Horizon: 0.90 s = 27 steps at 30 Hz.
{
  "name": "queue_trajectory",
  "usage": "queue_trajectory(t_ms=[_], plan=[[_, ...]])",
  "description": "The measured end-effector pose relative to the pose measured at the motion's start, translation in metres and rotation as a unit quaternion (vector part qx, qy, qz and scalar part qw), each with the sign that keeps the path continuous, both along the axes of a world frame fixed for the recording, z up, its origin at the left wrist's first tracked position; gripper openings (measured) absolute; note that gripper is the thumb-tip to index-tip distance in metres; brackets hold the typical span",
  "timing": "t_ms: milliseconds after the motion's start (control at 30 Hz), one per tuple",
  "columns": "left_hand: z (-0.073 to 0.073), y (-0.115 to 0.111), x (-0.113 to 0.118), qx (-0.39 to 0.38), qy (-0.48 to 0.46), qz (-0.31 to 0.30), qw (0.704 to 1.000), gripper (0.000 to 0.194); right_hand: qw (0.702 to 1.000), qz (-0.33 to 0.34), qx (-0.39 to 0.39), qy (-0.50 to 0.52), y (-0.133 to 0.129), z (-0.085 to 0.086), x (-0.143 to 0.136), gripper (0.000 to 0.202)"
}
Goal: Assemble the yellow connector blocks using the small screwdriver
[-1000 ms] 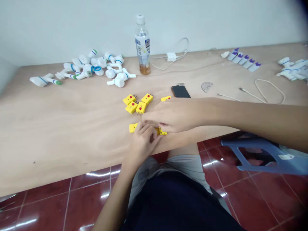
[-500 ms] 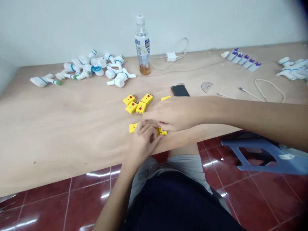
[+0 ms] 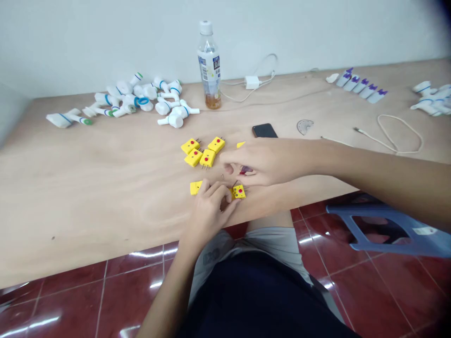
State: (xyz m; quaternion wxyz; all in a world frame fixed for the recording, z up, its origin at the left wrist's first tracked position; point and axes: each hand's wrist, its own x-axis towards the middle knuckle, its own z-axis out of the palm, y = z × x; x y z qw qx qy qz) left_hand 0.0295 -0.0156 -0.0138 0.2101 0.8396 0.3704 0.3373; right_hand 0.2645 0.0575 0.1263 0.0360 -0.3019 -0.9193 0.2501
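With fingers closed, my left hand pins a yellow two-pin plug with a red dot to the table, near its front edge. Above it, my right hand is curled round a screwdriver with a red and dark handle. Its thin shaft slants down toward the plug; whether the tip touches cannot be made out. A tiny screw lies between the hands. Another yellow piece shows beside my left knuckles, partly covered. Several yellow plugs with red dots lie just beyond.
Farther back are white fittings, a drink bottle and a white charger. A black phone, a protractor, a cable and purple-topped white pieces lie rightward. A blue stool stands below.
My right hand has shifted up and right, off the plug. The screwdriver handle and more of the plug's face now show. My left hand keeps its place.
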Motion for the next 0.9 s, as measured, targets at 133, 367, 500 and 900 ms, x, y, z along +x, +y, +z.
queue_trajectory(t_ms=[133,367,500,900], plan=[[0.004,-0.004,-0.001,-0.004,0.009,0.002,1.000,0.022,0.994,-0.051,0.019,0.095,-0.009,-0.003,0.026,0.025],[0.004,-0.004,0.000,-0.020,0.008,0.011,1.000,0.020,0.944,-0.205,0.057,0.253,-0.047,-0.039,0.049,0.019],[0.006,-0.004,-0.002,-0.025,0.014,0.027,0.999,0.022,0.941,-0.215,0.009,0.263,-0.062,-0.083,0.047,0.010],[0.003,-0.012,-0.008,-0.049,0.025,0.054,0.997,0.019,0.749,-0.293,-0.215,0.553,-0.066,-0.097,0.015,0.050]])
